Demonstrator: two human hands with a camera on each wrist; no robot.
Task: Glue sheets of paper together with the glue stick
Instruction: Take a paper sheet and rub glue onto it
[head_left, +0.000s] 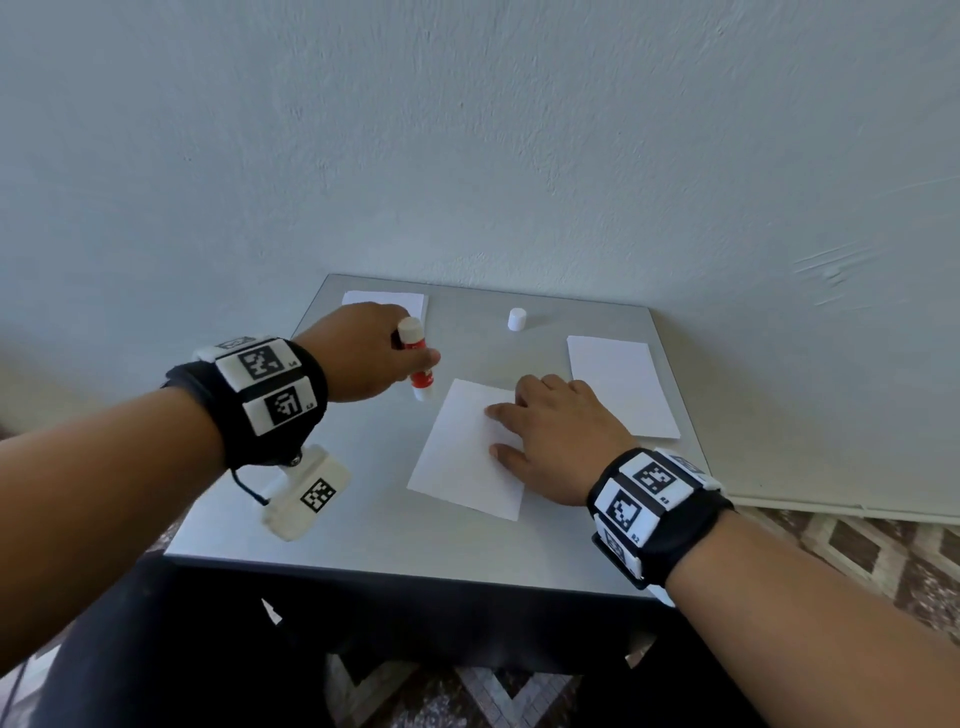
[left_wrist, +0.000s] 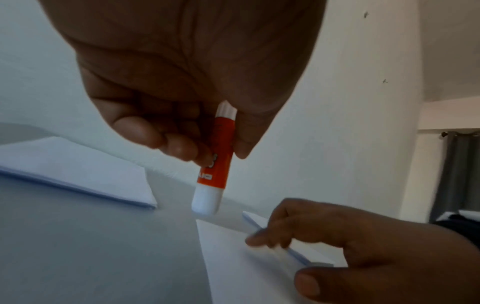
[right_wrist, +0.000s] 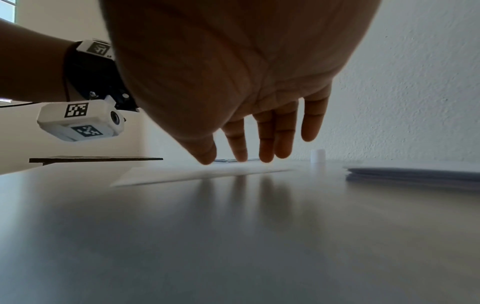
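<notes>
Item, gluing step: our left hand (head_left: 363, 353) grips the uncapped glue stick (head_left: 417, 364) above mid-worktop (head_left: 363, 519), our right hand (head_left: 550, 441) presses flat-fingered on the central sheet (head_left: 462, 457); we judge edge-to-edge strokes best, sheet pinned.

Red-and-white glue stick (head_left: 417, 364) uncapped, tilted tip-down just above the worktop beside the far corner of a single white sheet (head_left: 462, 452) lying flat mid-worktop; white cap (head_left: 517, 318) upright behind; paper stacks far left (head_left: 384, 301) and right (head_left: 621, 384).
</notes>
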